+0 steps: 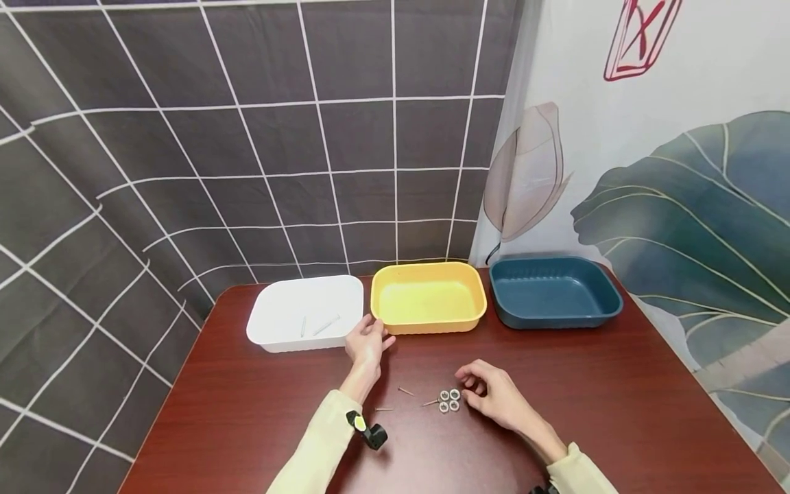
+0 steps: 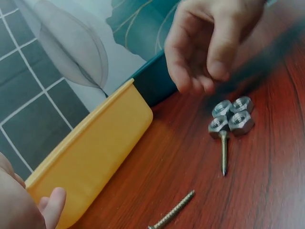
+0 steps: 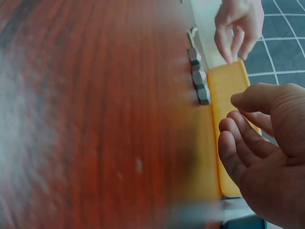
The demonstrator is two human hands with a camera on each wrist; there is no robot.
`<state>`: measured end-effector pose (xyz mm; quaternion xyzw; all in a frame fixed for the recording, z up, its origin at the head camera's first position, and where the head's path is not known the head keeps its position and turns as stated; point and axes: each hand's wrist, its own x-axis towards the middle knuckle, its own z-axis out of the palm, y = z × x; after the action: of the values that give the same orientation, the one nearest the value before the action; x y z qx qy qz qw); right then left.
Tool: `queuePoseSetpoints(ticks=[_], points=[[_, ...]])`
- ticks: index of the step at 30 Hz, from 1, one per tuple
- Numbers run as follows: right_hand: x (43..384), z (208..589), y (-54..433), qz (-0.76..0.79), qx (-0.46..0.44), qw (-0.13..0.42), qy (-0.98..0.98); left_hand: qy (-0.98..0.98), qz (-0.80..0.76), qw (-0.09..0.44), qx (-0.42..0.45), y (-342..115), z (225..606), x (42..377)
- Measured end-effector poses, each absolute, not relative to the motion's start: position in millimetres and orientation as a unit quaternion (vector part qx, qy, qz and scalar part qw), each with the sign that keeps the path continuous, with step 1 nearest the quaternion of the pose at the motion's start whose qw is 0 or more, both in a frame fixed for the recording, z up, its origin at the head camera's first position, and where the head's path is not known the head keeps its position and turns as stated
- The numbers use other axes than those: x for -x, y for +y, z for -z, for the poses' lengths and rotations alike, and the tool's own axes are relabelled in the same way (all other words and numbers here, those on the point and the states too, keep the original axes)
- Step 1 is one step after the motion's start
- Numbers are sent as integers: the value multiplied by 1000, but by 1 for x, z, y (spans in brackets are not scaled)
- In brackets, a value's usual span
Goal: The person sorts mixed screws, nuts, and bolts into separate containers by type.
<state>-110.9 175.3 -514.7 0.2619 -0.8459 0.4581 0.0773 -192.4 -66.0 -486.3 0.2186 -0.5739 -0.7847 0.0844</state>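
My left hand (image 1: 366, 343) hovers at the gap between the white tray (image 1: 280, 337) and the yellow tray (image 1: 426, 328), fingers loosely bent and nothing seen in them. Whether it touches a rim I cannot tell. Over the table, my right hand (image 1: 500, 398) has loosely curled fingers and holds nothing visible. Just left of it sit several hex nuts (image 2: 240, 123) in a tight cluster. One screw (image 2: 224, 153) lies with its head against a nut. Another screw (image 2: 172, 211) lies nearer the left wrist, and a third screw (image 1: 406, 392) lies between the trays and the nuts.
Two thin, pale screw-like pieces (image 1: 326, 324) lie inside the white tray. A dark blue tray (image 1: 555, 321) stands at the back right of the reddish-brown table (image 1: 247, 425). Behind the trays hang a grey gridded cloth (image 1: 358, 137) and a leaf-patterned curtain (image 1: 691, 206).
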Motion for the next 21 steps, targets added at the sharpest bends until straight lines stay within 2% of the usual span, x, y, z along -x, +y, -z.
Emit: queuePoseSetpoints(ticks=[11,21], points=[[113,523,169,-467,-272,67,-839,-499,839,53,-210,-67,488,203],[116,527,168,-464,-293,65,-833,-483,850,49,-206,-66,487,208]])
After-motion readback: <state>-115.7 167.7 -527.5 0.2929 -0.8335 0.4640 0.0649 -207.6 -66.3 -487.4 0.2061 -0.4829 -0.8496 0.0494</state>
